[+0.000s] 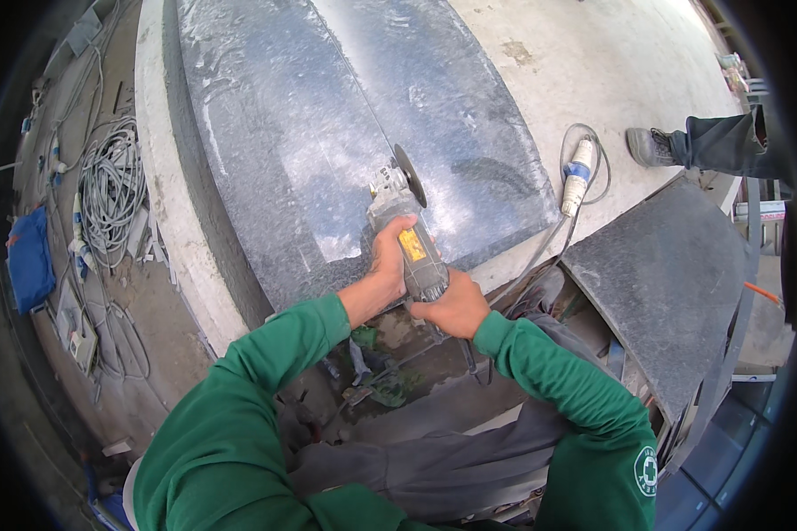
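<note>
Both my hands are wrapped round a dusty grey angle grinder (432, 276) with a yellow label. My left hand (388, 263) grips its body near the head, and my right hand (456, 305) holds the rear end. A thin dark cutting disc (409, 176) stands upright at the front, over a dark stone slab (274, 133) coated with pale dust. A narrow straight line (352, 75) runs along the slab away from the disc. Whether the disc touches the stone, or is spinning, I cannot tell.
The slab lies on a pale concrete surface (593, 53). On the right are a white-and-blue cable connector (577, 177), another person's shoe (651, 148) and a second dark slab (673, 274). Coiled grey cables (112, 190) and a blue bag (31, 259) lie at left.
</note>
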A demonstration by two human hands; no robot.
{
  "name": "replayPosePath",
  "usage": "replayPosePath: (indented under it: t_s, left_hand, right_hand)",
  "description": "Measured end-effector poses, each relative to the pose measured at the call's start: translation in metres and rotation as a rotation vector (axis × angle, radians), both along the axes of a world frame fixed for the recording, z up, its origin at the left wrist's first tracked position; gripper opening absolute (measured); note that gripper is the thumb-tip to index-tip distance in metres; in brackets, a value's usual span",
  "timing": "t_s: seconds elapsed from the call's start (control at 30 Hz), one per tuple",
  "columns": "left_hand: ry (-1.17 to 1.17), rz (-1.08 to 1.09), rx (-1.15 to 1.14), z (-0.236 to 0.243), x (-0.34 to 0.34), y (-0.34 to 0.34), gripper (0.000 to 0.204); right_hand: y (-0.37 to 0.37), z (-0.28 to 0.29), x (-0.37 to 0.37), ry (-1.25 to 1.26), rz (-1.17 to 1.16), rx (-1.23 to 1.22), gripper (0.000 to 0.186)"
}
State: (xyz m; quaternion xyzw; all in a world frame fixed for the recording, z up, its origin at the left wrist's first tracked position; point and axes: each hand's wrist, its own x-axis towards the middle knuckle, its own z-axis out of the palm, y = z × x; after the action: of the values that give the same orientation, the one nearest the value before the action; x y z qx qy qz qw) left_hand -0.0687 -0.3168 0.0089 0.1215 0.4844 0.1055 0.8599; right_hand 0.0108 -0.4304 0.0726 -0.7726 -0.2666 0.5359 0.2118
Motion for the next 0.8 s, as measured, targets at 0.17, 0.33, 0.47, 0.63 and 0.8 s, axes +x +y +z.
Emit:
replayPosePath:
  t_s: [0.17, 0.33, 0.47, 0.63, 0.8]
  left_hand:
    - [-0.022, 0.000, 0.016, -0.009, 0.003, 0.022, 0.045]
    - [-0.052, 0.007, 0.036, -0.022, 0.002, 0.050, 0.043]
    - [-0.057, 0.012, 0.098, -0.019, 0.005, 0.055, 0.041]
    - [-0.166, -0.001, 0.289, 0.008, 0.014, 0.056, 0.042]
    - [-0.451, -0.088, 0.389, 0.044, 0.023, 0.107, 0.047]
  right_hand:
    - [0.018, -0.013, 0.003, 0.032, -0.006, 0.005, 0.055]
    - [0.048, -0.017, 0.001, -0.005, 0.022, -0.026, 0.058]
    - [0.052, -0.008, 0.006, -0.017, -0.013, 0.007, 0.062]
    - [0.031, 0.006, 0.000, -0.145, -0.124, 0.175, 0.071]
    - [-0.035, 0.114, 0.053, -0.163, -0.188, 0.190, 0.070]
